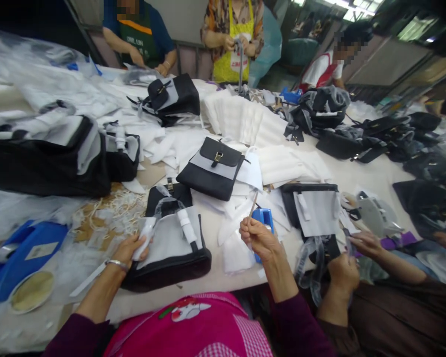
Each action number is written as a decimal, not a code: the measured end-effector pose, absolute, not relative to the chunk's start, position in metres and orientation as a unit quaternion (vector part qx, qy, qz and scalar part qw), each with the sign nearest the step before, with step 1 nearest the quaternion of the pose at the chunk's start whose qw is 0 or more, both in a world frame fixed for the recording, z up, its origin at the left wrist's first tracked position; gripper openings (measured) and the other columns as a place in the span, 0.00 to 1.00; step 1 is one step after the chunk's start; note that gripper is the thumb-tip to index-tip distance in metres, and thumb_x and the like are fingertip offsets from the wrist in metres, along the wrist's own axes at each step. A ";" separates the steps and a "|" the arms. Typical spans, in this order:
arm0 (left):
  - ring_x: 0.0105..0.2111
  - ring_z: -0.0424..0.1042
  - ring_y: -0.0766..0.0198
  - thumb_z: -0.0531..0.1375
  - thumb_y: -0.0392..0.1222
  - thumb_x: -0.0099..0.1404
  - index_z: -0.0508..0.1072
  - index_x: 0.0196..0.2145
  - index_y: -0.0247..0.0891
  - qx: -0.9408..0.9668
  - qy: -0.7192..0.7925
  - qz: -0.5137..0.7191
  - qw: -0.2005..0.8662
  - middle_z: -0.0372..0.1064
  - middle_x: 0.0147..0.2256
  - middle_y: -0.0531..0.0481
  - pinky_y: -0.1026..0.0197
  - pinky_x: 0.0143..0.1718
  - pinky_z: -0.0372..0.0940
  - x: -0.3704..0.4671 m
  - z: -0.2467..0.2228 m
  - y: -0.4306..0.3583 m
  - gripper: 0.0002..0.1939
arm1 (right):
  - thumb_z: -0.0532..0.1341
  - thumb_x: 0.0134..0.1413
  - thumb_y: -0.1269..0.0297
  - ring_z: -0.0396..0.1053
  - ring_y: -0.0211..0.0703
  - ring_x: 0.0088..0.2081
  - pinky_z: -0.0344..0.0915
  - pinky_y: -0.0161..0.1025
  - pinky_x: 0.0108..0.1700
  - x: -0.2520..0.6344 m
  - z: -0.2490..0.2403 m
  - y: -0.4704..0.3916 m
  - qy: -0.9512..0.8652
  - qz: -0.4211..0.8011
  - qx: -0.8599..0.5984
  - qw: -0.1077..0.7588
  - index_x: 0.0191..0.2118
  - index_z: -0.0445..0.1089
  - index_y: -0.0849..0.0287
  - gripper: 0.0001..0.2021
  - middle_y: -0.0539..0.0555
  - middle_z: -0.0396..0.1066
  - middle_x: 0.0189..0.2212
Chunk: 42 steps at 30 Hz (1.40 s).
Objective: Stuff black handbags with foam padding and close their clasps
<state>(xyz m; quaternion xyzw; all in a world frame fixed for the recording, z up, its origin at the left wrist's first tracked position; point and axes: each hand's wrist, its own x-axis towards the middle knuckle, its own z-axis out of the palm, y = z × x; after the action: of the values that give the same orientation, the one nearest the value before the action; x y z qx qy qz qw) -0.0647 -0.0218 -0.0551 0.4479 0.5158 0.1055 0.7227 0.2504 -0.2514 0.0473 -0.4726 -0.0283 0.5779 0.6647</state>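
Note:
A black handbag [191, 262] with a pale grey panel lies in front of me, its handles wrapped in clear film and white sleeving. My left hand [129, 253] is closed round the white-wrapped part of one handle [144, 238], at the bag's left side. To the right of this bag, my right hand [262, 239] is raised with its fingers pinched round a thin brownish stick-like piece [253, 204], whose kind I cannot make out. Just behind that hand stands a blue tape dispenser [263, 216], partly hidden by it. Another black and grey bag [213, 166] lies farther back, flap up.
White foam sheets [241, 119] spread across the table's middle. A large black bag [40, 163] and a blue tape dispenser [26, 258] stand at left. On my right, a co-worker's hands [344, 270] hold a strip beside another bag [315, 210]. Several people work opposite.

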 end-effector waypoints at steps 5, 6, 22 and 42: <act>0.11 0.55 0.71 0.65 0.52 0.48 0.66 0.29 0.34 0.411 0.499 0.145 0.749 0.59 0.13 0.57 0.68 0.13 0.46 -0.072 -0.062 -0.027 0.19 | 0.65 0.44 0.58 0.51 0.29 0.19 0.48 0.29 0.20 0.198 0.048 -0.199 -0.104 0.606 -0.550 0.566 0.28 0.62 0.60 0.13 0.45 0.56 0.20; 0.10 0.55 0.71 0.64 0.52 0.49 0.66 0.29 0.34 0.402 0.499 0.157 0.751 0.60 0.13 0.57 0.67 0.13 0.46 -0.073 -0.063 -0.027 0.19 | 0.64 0.45 0.56 0.50 0.28 0.18 0.45 0.30 0.19 0.189 0.043 -0.188 -0.132 0.606 -0.578 0.530 0.28 0.63 0.60 0.13 0.45 0.55 0.20; 0.13 0.61 0.71 0.60 0.44 0.56 0.65 0.33 0.33 0.265 0.440 0.219 0.830 0.68 0.27 0.49 0.65 0.14 0.48 -0.083 -0.092 -0.023 0.12 | 0.55 0.49 0.71 0.55 0.30 0.15 0.52 0.30 0.22 0.116 -0.015 -0.069 -0.399 0.478 -0.781 0.053 0.18 0.63 0.61 0.12 0.46 0.58 0.11; 0.15 0.64 0.68 0.66 0.50 0.51 0.60 0.38 0.39 0.269 0.451 0.188 0.830 0.70 0.27 0.50 0.65 0.14 0.52 -0.084 -0.089 -0.021 0.23 | 0.55 0.43 0.81 0.56 0.32 0.13 0.52 0.28 0.17 0.086 -0.043 -0.063 -0.275 0.615 -0.735 0.084 0.30 0.67 0.60 0.10 0.45 0.59 0.11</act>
<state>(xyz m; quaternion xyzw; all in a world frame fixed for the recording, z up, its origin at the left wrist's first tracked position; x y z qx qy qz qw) -0.0842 -0.0215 -0.0886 0.2690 0.4512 0.1883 0.8298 0.0859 -0.0634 -0.0429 -0.7345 -0.2749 0.6146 0.0842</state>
